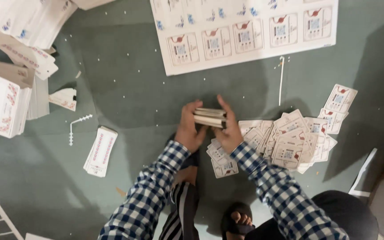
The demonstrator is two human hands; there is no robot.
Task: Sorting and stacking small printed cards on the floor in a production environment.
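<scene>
**Squaring a stack of tags between both hands**

Step looks like evening up a picked stack. Tag stack (210, 118) sits just above the green floor (134, 89), pinched edge-on: left hand (189, 126) clamps its left end, right hand (228, 126) its right end, fingers curled over the top. Forearms converge, elbows out. Loose tags (290, 138) lie just right. Next likely needs even end pressure, or tags slip.

A print-finishing workshop floor: uncut printed tag sheets (245, 35) at twelve o'clock, stacked tags (1, 102) at nine, loose tags (290, 138) at three.
</scene>
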